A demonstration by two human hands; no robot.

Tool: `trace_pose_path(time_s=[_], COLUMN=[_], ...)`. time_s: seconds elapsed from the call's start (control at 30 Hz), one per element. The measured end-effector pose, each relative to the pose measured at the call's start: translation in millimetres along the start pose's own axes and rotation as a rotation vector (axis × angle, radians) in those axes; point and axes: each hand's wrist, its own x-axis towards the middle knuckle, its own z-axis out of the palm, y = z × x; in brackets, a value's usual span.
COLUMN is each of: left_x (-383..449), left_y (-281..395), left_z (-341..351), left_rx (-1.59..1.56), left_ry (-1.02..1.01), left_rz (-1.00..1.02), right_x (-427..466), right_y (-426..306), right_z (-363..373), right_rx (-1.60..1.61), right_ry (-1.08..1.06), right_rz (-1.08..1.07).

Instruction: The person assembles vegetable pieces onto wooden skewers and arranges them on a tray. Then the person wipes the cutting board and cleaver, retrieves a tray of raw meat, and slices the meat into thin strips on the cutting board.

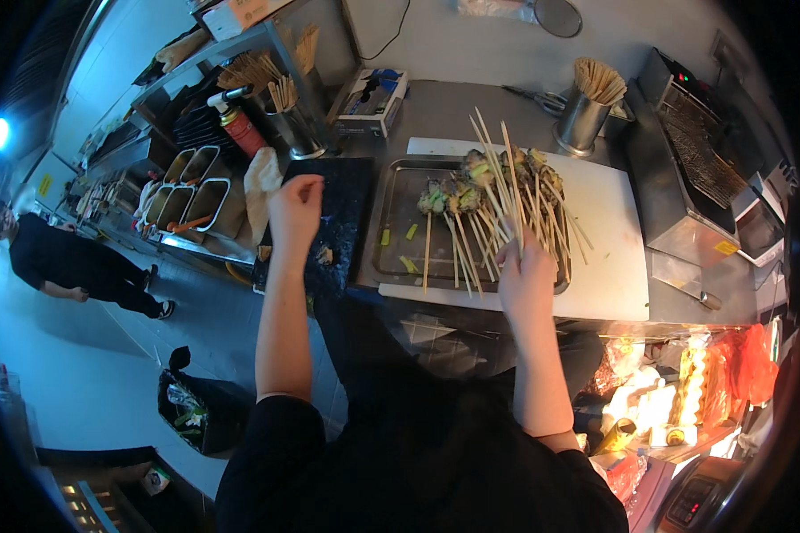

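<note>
My right hand (528, 263) grips several bamboo skewers (497, 170); their bare ends point up and away from me. Behind and around them, skewered food pieces (463, 193) with dark, rough surfaces and green bits lie in a heap on a metal tray (393, 173). Other stick ends fan out toward me over the tray's near rim. My left hand (298, 198) is raised over a black cutting board (350, 200), fingers curled in, with nothing visible in it. Small scraps (325, 255) lie on that board. A pale cloth (262, 186) is just left of this hand.
Under the tray is a white cutting board (613, 226). A metal cup of sticks (581, 126), scissors (548, 100) and a metal cooking appliance (683, 200) stand right. Leftward are a torch canister (241, 130) and sauce containers (197, 200). A person (73, 256) stands across the floor.
</note>
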Motion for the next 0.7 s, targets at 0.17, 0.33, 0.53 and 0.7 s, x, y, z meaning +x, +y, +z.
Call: trace_pose_path(time_s=[0.17, 0.33, 0.53, 0.7], left_x=[15.0, 20.2, 20.1, 16.7], left_y=[-44.1, -70.3, -60.7, -66.3], left_z=[-38.5, -28.1, -9.1, 2.2], left_rx=[0.527, 0.511, 0.451, 0.494], left_ry=[-0.129, -0.309, -0.391, -0.237], left_rz=[-0.108, -0.117, -0.104, 0.25], right_x=[4.7, -48.0, -73.0, -80.1], right_y=[-23.0, -20.4, -3.8, 2.0], right_z=[-25.5, -57.3, -68.9, -30.9], right_rx=[-0.21, -0.295, 0.177, 0.278], right_ry=[-0.141, 0.128, -0.102, -0.19], right_rz=[0.199, -0.179, 0.246, 0.081])
